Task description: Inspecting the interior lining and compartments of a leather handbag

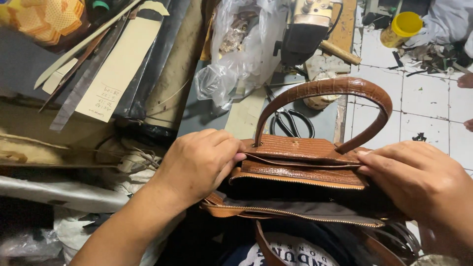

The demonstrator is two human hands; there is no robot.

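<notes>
crowding a cluttered workbench (pixel 305 123) beside white floor tiles (pixel 423 98).

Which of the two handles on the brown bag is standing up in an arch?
The far handle, arching above the bag between the left hand and the right hand. The near handle hangs down toward the person instead.

Black scissors (pixel 291 123) lie on the grey table top (pixel 207 116), just below a sewing machine (pixel 308 29). A crumpled clear plastic bag (pixel 241 54) sits beside the machine. To the left, long strips of tan card (pixel 120 64) and dark strips (pixel 84 83) lean in a pile. An orange patterned cloth (pixel 44 19) is in the top corner. A yellow jar (pixel 401 28) stands on the white tiled floor (pixel 423 98), near some dark scraps (pixel 433 56).
</notes>
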